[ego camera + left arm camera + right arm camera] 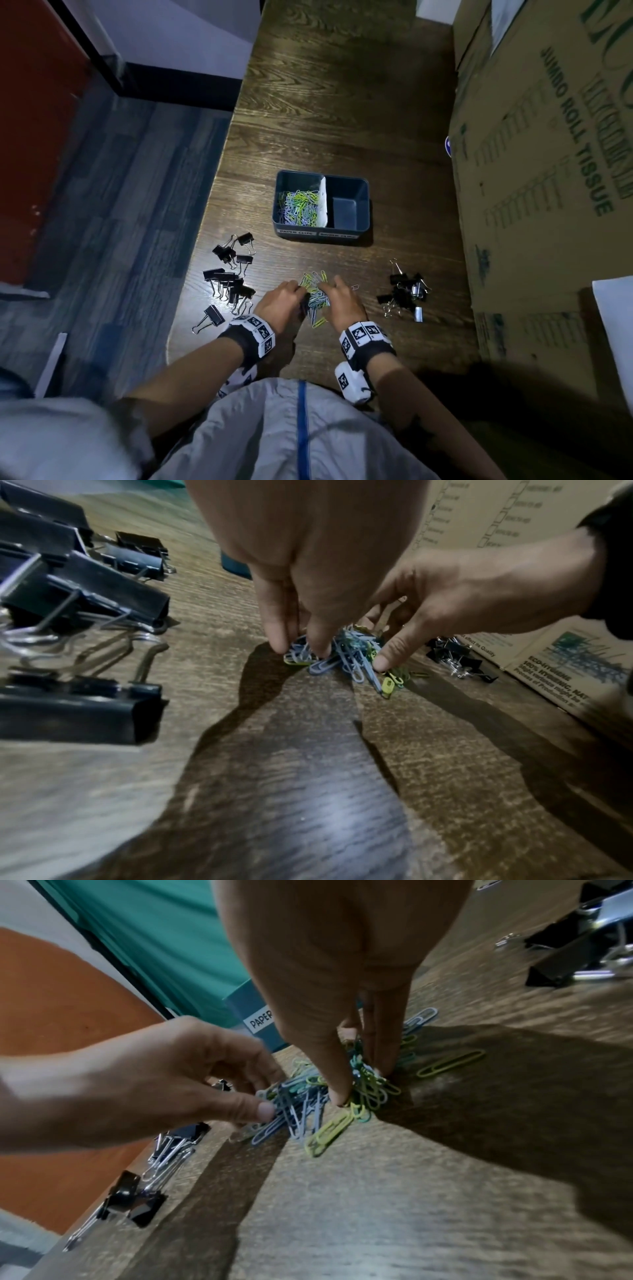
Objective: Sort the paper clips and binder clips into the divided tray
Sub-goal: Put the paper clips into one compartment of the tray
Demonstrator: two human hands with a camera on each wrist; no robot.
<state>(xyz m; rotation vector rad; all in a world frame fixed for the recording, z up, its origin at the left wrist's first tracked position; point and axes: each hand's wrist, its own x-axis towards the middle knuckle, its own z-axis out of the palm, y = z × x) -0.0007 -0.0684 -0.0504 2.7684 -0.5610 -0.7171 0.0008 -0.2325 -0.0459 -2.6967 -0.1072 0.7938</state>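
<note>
We've got both hands down: left hand [282, 298] and right hand [342, 298] each pinch the loose pile of coloured wire paper clips [315, 294] on the dark wooden bench [342, 120].

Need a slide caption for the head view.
Both hands gather coloured wire paper clips before a half-filled divided blue tray.

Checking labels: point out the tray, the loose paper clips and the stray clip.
tray [352, 236], head view, front wall.
paper clips [317, 299], head view, pile middle.
stray clip [355, 287], head view, its wire loop.
</note>
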